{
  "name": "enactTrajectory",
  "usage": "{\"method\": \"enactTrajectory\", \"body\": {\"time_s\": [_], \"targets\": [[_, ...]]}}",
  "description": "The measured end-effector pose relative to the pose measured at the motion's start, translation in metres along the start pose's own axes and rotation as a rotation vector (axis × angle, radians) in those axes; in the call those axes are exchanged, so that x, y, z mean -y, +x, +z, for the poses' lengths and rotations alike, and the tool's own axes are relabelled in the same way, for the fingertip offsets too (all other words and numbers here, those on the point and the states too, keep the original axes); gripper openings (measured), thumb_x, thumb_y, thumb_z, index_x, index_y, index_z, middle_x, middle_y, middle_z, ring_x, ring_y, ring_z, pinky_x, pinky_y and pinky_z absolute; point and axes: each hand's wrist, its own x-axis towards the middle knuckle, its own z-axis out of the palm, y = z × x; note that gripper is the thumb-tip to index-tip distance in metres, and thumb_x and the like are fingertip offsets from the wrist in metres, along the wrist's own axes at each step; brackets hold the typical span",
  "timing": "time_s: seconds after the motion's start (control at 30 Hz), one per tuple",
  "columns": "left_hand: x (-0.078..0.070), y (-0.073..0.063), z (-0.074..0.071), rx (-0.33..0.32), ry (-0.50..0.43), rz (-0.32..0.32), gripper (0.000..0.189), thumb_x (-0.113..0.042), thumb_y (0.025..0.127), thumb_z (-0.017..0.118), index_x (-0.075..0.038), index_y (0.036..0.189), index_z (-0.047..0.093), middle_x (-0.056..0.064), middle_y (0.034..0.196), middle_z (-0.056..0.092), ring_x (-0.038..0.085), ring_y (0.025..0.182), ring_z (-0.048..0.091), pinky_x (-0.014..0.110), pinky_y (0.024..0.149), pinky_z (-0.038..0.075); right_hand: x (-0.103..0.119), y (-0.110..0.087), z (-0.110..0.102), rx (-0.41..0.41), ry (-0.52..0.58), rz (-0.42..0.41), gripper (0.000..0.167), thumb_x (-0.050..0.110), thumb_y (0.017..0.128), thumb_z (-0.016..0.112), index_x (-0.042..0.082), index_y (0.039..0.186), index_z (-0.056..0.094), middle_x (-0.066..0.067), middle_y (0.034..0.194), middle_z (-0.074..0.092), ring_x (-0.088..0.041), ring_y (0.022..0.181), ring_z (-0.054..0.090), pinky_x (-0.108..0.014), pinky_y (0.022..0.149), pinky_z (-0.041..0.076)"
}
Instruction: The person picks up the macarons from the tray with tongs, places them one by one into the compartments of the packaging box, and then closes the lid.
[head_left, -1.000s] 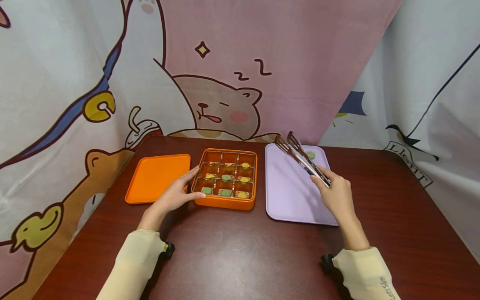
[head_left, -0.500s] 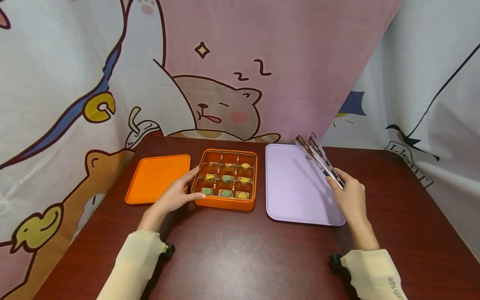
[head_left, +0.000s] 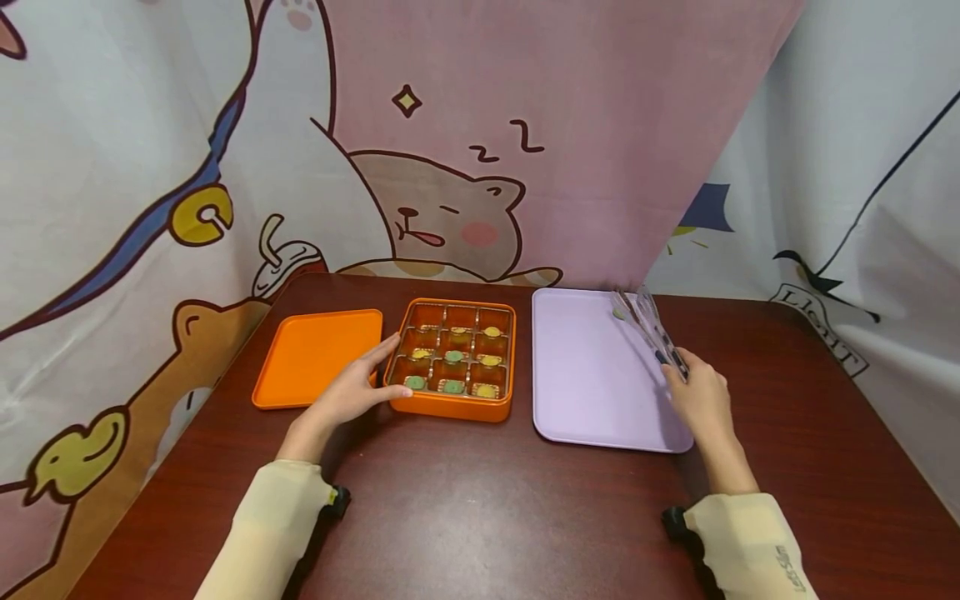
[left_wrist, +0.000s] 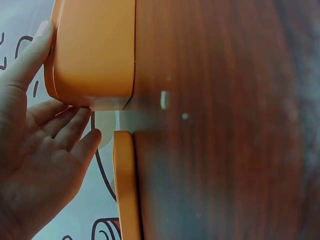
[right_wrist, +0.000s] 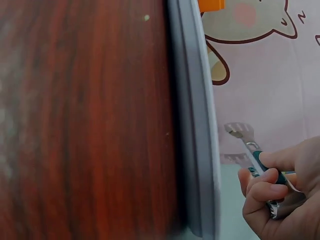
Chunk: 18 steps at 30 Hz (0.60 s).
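In the head view my left hand [head_left: 348, 396] touches the near left corner of an orange box [head_left: 450, 408], thumb at the front rim and fingers along the left side. Inside the box sits a clear divided insert [head_left: 457, 346] with small yellow and green round pieces in several compartments. My right hand [head_left: 701, 396] grips slim tongs [head_left: 647, 327] with clear-looking slotted heads, held over the far right of a lilac tray [head_left: 577, 383]. A small green piece [head_left: 618, 314] shows beside the left tong head; whether it is pinched I cannot tell.
An orange lid [head_left: 318, 354] lies flat left of the box. All stand on a dark reddish-brown table [head_left: 465, 517]. A cartoon-printed curtain [head_left: 585, 150] hangs along the table's back edge.
My right hand has moved right with the tongs, and the tong heads have come down toward the tray's far right corner. The left hand stays at the box.
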Motion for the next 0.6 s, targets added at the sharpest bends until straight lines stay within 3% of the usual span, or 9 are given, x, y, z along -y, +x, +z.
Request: {"method": "enactTrajectory", "body": {"time_s": [0.17,0.33,0.5,0.6], "targets": [[-0.0015,0.0005,-0.0005,0.0,0.01,0.008,0.092,-0.032,0.089,0.076,-0.012,0.16,0.021,0.008,0.168,0.017,0.038,0.153,0.019,0.062,0.12,0.021,-0.0031,0.0031,0.0024,0.067,-0.054,0.022,0.045,0.018,0.101,0.052,-0.006,0.139,0.051,-0.039,0.127,0.056,-0.06,0.113,0.054,-0.066,0.085,0.045],[-0.0024,0.0001,-0.0013,0.0,-0.004,0.003,0.092,-0.03,0.089,0.075,-0.012,0.161,0.02,0.009,0.168,0.017,0.038,0.154,0.018,0.063,0.12,0.02,-0.0033,0.0047,0.0026,0.063,-0.071,0.024,0.043,0.018,0.101,0.052,-0.003,0.138,0.055,-0.038,0.128,0.056,-0.059,0.112,0.055,-0.065,0.083,0.045],[-0.0027,0.0,-0.0011,0.001,0.004,0.001,0.093,-0.033,0.089,0.075,-0.012,0.161,0.02,0.008,0.168,0.017,0.038,0.153,0.019,0.063,0.12,0.021,-0.0032,0.004,0.0022,0.031,-0.072,0.011,0.036,0.017,0.1,0.053,-0.001,0.128,0.064,-0.033,0.112,0.066,-0.043,0.085,0.058,-0.046,0.064,0.044],[-0.0028,-0.0001,-0.001,0.0,0.008,0.003,0.093,-0.035,0.088,0.076,-0.012,0.16,0.021,0.008,0.168,0.018,0.038,0.153,0.019,0.063,0.12,0.021,-0.002,0.0029,0.0019,0.018,-0.068,0.007,0.034,0.018,0.099,0.054,-0.001,0.126,0.066,-0.031,0.108,0.068,-0.037,0.079,0.055,-0.036,0.059,0.038]]}}
